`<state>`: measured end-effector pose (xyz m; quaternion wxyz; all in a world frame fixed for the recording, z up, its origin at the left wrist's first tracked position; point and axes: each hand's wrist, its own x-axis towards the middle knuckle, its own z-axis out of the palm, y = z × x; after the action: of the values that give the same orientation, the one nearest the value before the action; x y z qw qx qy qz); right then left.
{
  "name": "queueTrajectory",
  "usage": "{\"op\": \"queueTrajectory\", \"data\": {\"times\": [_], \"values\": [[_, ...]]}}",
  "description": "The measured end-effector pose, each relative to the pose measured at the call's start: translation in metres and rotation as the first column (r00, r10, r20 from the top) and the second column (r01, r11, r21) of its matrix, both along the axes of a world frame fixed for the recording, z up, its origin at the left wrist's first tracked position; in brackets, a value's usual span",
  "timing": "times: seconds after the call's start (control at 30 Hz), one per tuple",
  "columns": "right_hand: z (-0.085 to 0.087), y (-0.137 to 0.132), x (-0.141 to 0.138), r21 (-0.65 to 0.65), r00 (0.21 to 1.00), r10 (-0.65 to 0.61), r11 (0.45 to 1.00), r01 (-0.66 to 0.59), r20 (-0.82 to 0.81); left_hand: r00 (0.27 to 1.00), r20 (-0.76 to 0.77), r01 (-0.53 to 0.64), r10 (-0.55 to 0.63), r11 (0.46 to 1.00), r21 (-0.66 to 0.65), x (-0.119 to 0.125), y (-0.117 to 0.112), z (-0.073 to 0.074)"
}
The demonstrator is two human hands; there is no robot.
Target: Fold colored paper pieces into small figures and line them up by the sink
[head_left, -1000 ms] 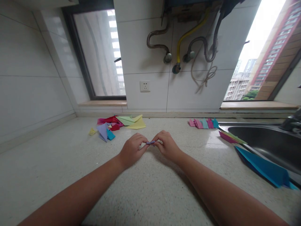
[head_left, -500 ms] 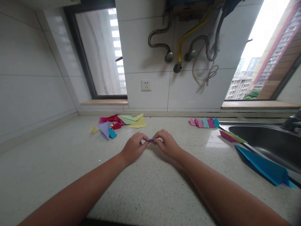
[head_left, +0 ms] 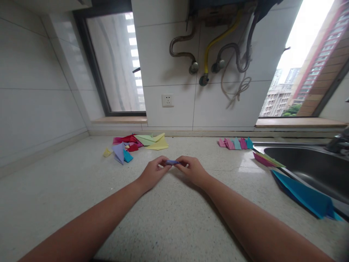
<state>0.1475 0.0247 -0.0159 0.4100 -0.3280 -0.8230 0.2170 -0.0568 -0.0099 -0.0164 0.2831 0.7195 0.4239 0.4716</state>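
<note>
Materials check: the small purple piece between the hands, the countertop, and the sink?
Purple piece: looks like thin matte paper, folded flat, pinched by left hand and right hand. Countertop: pale speckled stone or composite, slightly glossy. Sink: likely stainless steel, grey brushed sheen.

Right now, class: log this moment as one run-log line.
left hand: pinching purple folded paper | right hand: pinching same paper | surface: speckled countertop | nearby: colored paper pile

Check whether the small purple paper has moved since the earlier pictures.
Barely: the purple paper sits about as far below the wall socket as before, pinched between left hand and right hand.
</note>
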Motion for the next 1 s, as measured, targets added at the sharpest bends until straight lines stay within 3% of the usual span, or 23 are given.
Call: {"op": "queueTrajectory", "data": {"times": [0.13,0.27,0.4,0.5,0.6,0.73,1.0], "values": [[0.002,0.001,0.005,0.152,0.996,-0.028,0.988,0.015,0.079,1.000,-0.022,0.003,-0.005,0.994,-0.106,-0.001,-0.002,0.000],[0.004,0.000,0.006,0.183,0.997,-0.012,0.983,-0.002,0.074,0.986,0.152,0.103,-0.069,0.967,-0.232,0.002,0.001,-0.004],[0.004,-0.005,0.002,-0.020,0.999,0.019,1.000,-0.018,0.027,0.947,0.308,0.166,-0.093,0.961,-0.221,0.003,0.005,-0.004],[0.004,-0.009,-0.003,-0.214,0.996,0.032,0.976,-0.049,-0.083,0.943,0.327,0.152,-0.065,0.956,-0.250,0.002,0.005,-0.002],[0.005,-0.012,-0.008,-0.314,0.977,0.038,0.944,-0.103,-0.209,0.946,0.321,0.116,-0.042,0.969,-0.217,0.001,0.006,0.000],[0.007,-0.010,-0.010,-0.353,0.958,0.042,0.924,-0.146,-0.285,0.946,0.321,0.119,-0.052,0.974,-0.193,0.000,0.006,0.000],[0.007,-0.006,-0.006,-0.315,0.955,0.029,0.941,-0.125,-0.294,0.931,0.349,0.178,-0.105,0.967,-0.183,0.001,0.004,0.002]]}}
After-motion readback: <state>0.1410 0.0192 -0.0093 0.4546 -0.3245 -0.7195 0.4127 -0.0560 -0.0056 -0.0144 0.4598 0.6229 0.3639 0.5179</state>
